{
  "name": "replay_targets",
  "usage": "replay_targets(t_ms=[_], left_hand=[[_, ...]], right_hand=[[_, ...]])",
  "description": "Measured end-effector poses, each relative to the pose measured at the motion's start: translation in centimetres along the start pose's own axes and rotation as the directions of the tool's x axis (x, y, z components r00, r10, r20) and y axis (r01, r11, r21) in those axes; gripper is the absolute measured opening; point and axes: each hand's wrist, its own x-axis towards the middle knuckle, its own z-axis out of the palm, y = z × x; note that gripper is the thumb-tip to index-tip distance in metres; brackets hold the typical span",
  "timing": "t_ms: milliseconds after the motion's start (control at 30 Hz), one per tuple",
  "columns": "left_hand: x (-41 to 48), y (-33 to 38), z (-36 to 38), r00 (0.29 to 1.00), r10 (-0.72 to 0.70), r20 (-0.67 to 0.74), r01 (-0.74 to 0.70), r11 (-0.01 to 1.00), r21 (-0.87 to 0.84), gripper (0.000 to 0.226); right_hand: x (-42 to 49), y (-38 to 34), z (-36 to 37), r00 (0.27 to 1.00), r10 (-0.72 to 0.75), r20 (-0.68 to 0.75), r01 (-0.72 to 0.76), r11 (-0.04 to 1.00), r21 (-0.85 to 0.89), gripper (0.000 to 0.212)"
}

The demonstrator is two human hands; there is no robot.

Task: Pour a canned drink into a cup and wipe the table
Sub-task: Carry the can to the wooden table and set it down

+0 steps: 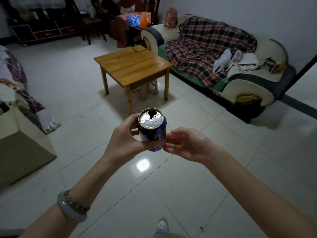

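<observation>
Opened can (151,129) upright, slightly tilted, in mid-air over the floor (171,186). The left hand (125,138) grips its body; the right hand (187,145) is spread loose, fingertips just beside its lower side. The bench (133,66) is well ahead, with a yellow cloth (138,48) on its far corner. No cup in view.
</observation>
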Motion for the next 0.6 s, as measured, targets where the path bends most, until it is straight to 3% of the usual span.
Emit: replay_targets(t_ms=[600], left_hand=[[24.6,-5.5,7.6,0.996,0.024,0.08,-0.025,1.0,0.01,0.072]], right_hand=[[16.4,-17.4,-9.3,0.999,0.002,-0.041,0.002,0.995,0.102,0.025]])
